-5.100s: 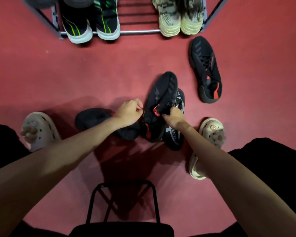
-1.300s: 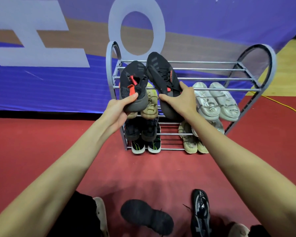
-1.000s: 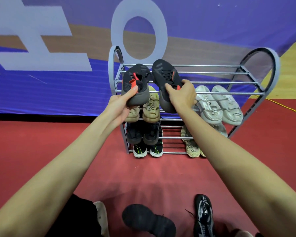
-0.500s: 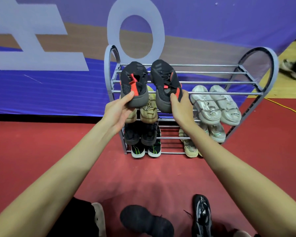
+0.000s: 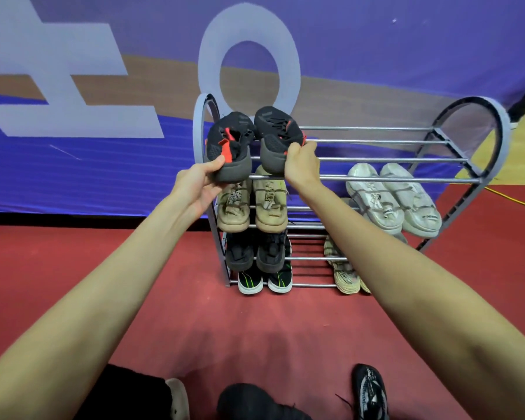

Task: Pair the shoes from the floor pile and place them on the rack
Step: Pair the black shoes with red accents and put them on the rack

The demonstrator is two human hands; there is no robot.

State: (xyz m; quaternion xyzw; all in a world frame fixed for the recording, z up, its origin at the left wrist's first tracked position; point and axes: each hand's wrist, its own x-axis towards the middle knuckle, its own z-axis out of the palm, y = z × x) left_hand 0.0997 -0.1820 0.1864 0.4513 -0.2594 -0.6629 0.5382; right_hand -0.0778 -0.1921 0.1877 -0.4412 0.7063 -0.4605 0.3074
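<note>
Up at the top-left corner of the rack (image 5: 376, 178), both hands are busy with a pair of black sneakers that have red accents. The left hand (image 5: 199, 184) is curled around the heel of the left sneaker (image 5: 229, 145), thumb on top, fingers underneath. The right hand (image 5: 300, 160) is clamped on the heel side of the right sneaker (image 5: 276, 136). Both shoes sit side by side on the top shelf bars, toes pointing away toward the blue banner (image 5: 73, 162), heels hanging over the front bar. Can't really tell how much weight is on the bars vs. in the hands.

Right under them, middle of the frame, there's a tan pair (image 5: 252, 204) on the second shelf, and over to the right on that same shelf a white pair (image 5: 394, 198). Below the tan ones is a dark pair (image 5: 256, 251), then a black pair with green stripes (image 5: 264, 280) at the bottom left of the rack. A beige camo-ish pair (image 5: 344, 272) sits bottom right, partly hidden behind the right forearm.

Down at the bottom edge of the frame, on the red floor (image 5: 73, 268), there's still stuff lying around: a plain black shoe (image 5: 255, 401) in the middle, a black shoe with white print (image 5: 370, 392) to the right of it, well apart, and the edge of a pale clog (image 5: 178, 398) to the left.
</note>
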